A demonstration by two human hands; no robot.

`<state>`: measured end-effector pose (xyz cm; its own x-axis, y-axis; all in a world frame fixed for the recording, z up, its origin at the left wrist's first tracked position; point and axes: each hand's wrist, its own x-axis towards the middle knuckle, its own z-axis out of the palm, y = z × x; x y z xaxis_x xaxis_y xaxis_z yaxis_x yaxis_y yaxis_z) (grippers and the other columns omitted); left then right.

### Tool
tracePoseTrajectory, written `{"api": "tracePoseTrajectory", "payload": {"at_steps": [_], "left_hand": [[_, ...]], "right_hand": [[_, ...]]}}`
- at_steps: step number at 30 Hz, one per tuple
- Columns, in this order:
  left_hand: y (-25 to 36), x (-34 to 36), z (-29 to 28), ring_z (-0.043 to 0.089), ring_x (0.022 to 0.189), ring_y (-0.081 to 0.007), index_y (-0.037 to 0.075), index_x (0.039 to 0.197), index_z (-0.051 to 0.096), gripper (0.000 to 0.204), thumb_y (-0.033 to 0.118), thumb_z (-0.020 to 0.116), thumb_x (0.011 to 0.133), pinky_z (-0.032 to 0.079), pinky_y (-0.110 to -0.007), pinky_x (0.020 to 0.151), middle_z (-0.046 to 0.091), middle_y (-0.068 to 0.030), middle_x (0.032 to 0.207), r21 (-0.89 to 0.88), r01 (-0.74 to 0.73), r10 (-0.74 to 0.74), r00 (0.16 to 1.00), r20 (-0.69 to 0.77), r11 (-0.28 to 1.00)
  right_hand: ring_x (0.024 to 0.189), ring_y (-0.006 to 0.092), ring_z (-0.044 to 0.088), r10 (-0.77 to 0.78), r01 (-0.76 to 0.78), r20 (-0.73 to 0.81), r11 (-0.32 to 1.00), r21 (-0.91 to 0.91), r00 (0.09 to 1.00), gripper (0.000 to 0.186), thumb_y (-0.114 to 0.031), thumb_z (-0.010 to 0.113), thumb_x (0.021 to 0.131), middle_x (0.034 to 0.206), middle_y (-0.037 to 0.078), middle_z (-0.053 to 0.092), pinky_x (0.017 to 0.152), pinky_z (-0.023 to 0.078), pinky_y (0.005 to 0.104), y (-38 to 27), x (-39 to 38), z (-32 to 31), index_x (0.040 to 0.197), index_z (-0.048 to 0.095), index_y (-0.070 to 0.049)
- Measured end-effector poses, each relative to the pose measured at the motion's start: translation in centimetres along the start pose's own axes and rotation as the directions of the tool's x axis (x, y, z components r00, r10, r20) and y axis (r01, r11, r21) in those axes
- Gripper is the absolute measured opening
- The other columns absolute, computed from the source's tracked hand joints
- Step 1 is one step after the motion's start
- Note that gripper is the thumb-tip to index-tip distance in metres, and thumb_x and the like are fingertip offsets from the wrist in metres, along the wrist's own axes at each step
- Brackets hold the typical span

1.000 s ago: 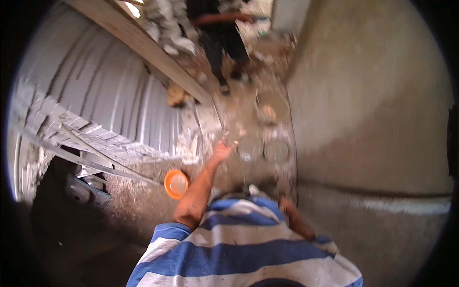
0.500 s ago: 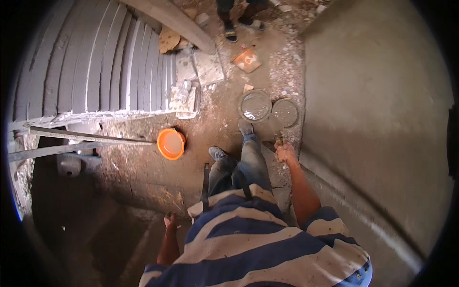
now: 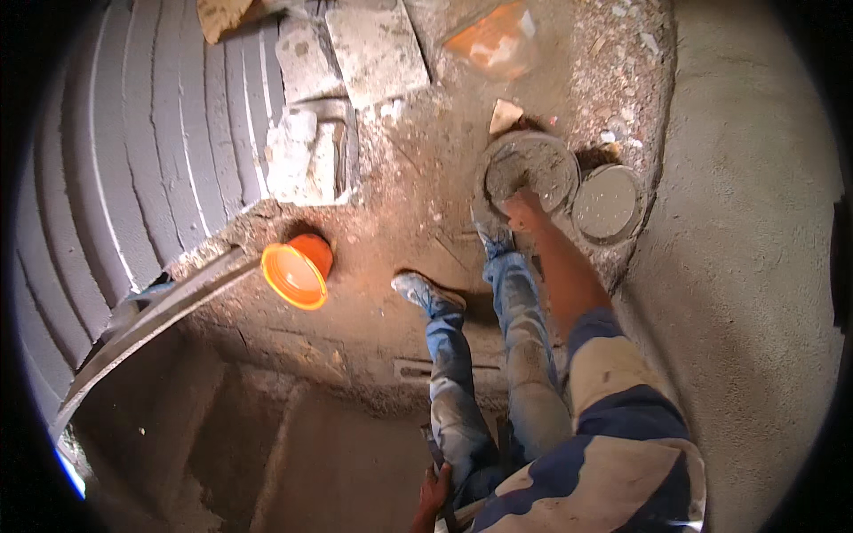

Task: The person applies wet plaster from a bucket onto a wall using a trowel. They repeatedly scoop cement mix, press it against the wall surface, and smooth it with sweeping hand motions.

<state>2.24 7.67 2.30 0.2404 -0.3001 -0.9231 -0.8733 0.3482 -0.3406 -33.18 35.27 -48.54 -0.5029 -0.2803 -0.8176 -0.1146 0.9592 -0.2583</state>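
My right hand (image 3: 526, 210) reaches down over a round tub of wet grey mortar (image 3: 569, 173), its fingers closed around the handle of a trowel. The blade is mostly hidden by the hand and the mortar. Against the tub's right side stands a smaller bucket (image 3: 606, 204) with a pale grey, wet surface. Low in the view, my left hand (image 3: 435, 487) is beside my left thigh, next to a dark strap (image 3: 433, 441). Its fingers are too unclear to show whether they grip the strap.
An orange bucket (image 3: 298, 272) stands to the left. A flat rectangular piece (image 3: 413, 368) lies behind my left foot. Slabs (image 3: 378, 53) and an orange, mortar-smeared container (image 3: 498, 40) lie ahead. Ridged grey steps (image 3: 169, 115) rise at left; a plastered surface (image 3: 737, 231) extends along the right.
My view has moved closer to the buckets. My right hand has gone from beside my leg to the mortar tub. My left hand now appears near my thigh.
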Motion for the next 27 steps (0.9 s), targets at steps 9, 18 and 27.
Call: {"api": "tracePoseTrajectory", "payload": {"at_steps": [9, 18, 27], "left_hand": [[3.5, 1.3, 0.5, 0.05, 0.11, -0.0426, -0.003, 0.128, 0.037, 0.08, 0.061, 0.047, 0.08, 0.037, -0.048, 0.094, 0.051, -0.0293, 0.117, 0.064, 0.217, -0.22, 0.975, 0.04, 0.974], [4.5, 0.8, 0.5, 0.05, 0.112, -0.0404, 0.003, 0.13, 0.038, 0.077, 0.061, 0.046, 0.079, 0.038, -0.047, 0.095, 0.052, -0.0276, 0.118, -0.061, 0.174, -0.172, 0.984, 0.035, 0.983], [-6.7, 5.0, 2.4, 0.044, 0.119, -0.0377, 0.012, 0.135, 0.036, 0.08, 0.068, 0.042, 0.078, 0.034, -0.044, 0.1, 0.049, -0.0223, 0.125, -0.413, 0.033, -0.082, 0.991, -0.102, 0.91]], "right_hand": [[0.104, 0.0327, 0.053, 0.281, -0.181, -0.31, 0.932, 0.313, 0.908, 0.05, -0.031, 0.053, 0.086, 0.113, 0.02, 0.055, 0.095, 0.037, 0.042, 15.0, -4.5, -6.6, 0.122, 0.048, 0.002], [0.089, 0.0436, 0.054, -0.062, 0.099, -0.14, 0.957, 0.274, 0.988, 0.04, -0.032, 0.054, 0.078, 0.093, 0.027, 0.059, 0.079, 0.043, 0.0464, 8.0, -7.0, -3.8, 0.097, 0.06, 0.003], [0.098, 0.0422, 0.054, 0.031, -0.034, -0.036, 0.993, -0.111, 0.999, 0.042, -0.032, 0.05, 0.079, 0.103, 0.03, 0.057, 0.088, 0.04, 0.0478, -6.5, -15.6, -8.0, 0.093, 0.062, 0.006]]}}
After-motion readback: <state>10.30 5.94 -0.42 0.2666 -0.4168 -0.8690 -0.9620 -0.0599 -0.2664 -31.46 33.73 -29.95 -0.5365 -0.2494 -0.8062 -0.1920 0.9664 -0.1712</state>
